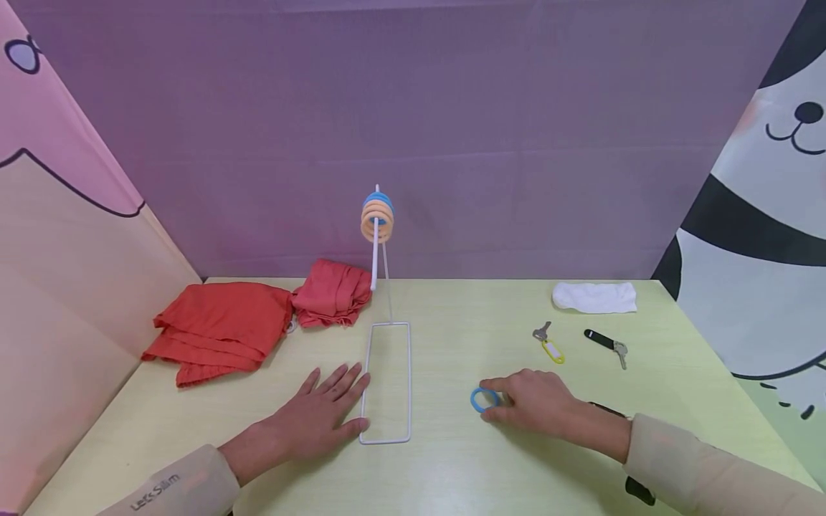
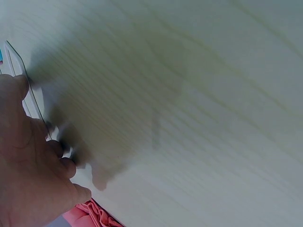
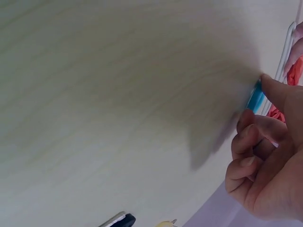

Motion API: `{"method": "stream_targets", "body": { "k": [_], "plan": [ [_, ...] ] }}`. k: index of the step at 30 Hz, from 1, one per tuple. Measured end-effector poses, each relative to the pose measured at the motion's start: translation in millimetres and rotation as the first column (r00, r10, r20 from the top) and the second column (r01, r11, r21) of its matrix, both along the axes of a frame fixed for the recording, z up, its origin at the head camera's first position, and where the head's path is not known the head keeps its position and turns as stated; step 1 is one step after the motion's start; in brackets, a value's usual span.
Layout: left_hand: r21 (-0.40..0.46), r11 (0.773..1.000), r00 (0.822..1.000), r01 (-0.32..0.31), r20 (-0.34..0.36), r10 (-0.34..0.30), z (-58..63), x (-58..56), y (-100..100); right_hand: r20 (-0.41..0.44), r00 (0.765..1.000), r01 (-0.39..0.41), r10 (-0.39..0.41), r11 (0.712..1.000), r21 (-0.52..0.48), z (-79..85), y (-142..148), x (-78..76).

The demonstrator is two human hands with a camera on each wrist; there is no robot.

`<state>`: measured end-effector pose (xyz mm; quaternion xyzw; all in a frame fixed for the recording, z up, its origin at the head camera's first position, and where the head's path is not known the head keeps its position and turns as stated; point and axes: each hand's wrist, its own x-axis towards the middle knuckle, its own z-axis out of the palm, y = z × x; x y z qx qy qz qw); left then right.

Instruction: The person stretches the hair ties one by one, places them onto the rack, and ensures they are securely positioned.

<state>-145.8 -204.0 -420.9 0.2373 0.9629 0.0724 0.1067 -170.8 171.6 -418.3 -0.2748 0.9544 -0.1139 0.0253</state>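
My right hand (image 1: pixel 538 405) pinches a blue ring (image 1: pixel 474 401) between thumb and index finger, low over the table. In the right wrist view the ring (image 3: pixel 255 98) shows edge-on between these fingertips, the other fingers curled. My left hand (image 1: pixel 312 421) has its fingers extended, with fingertips and thumb on the left side of a white wire stand's rectangular base (image 1: pixel 409 383). Up on the stand's rod (image 1: pixel 375 261) hang several peach rings (image 1: pixel 368 212) with blue ones among them. The left wrist view has the left hand (image 2: pixel 28 161) beside the base's edge.
Two folded red cloths, a larger one (image 1: pixel 226 322) and a smaller one (image 1: pixel 332 292), lie at the back left. A key with a yellow tag (image 1: pixel 552 351), a key with a black tag (image 1: pixel 600 339) and a folded white cloth (image 1: pixel 595 297) lie at the right.
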Motion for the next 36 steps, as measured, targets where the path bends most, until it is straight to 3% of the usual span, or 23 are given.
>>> {"method": "stream_targets", "body": {
  "k": [7,15,18,22,26,29,31,36],
  "plan": [
    [0.002,1.0,1.0,0.0,0.004,0.0,0.2,0.1,0,-0.038,0.998,-0.045,0.042,0.996,-0.071,-4.1,-2,-0.9],
    [-0.02,1.0,1.0,-0.008,0.008,0.008,-2.3,-0.8,0,-0.039,0.999,-0.04,0.036,0.993,-0.108,-6.7,-6,-1.4],
    [-0.017,1.0,1.0,-0.004,0.007,0.004,-1.9,-0.8,0,-0.088,0.995,-0.055,0.046,0.992,-0.11,-5.6,-7,-1.2],
    [-0.007,1.0,1.0,0.003,0.005,-0.003,0.3,-0.5,0,-0.185,0.981,-0.082,0.055,0.987,-0.139,3.7,-9,0.0],
    [-0.006,1.0,1.0,0.006,0.007,-0.006,1.7,0.0,0,-0.264,0.962,-0.116,0.065,0.976,-0.182,23.8,-14,2.0],
    [-0.004,1.0,1.0,0.007,0.006,-0.007,1.9,0.2,0,-0.353,0.932,-0.165,0.083,0.964,-0.208,43.5,-21,4.4],
    [-0.004,1.0,1.0,0.009,0.003,-0.009,1.5,0.3,0,-0.433,0.896,-0.217,0.099,0.948,-0.233,58.6,-26,6.8],
    [-0.014,1.0,1.0,0.004,0.0,-0.004,0.4,0.0,1,-0.649,0.749,-0.394,0.131,0.876,-0.277,103.8,-42,16.1]
  ]
}}
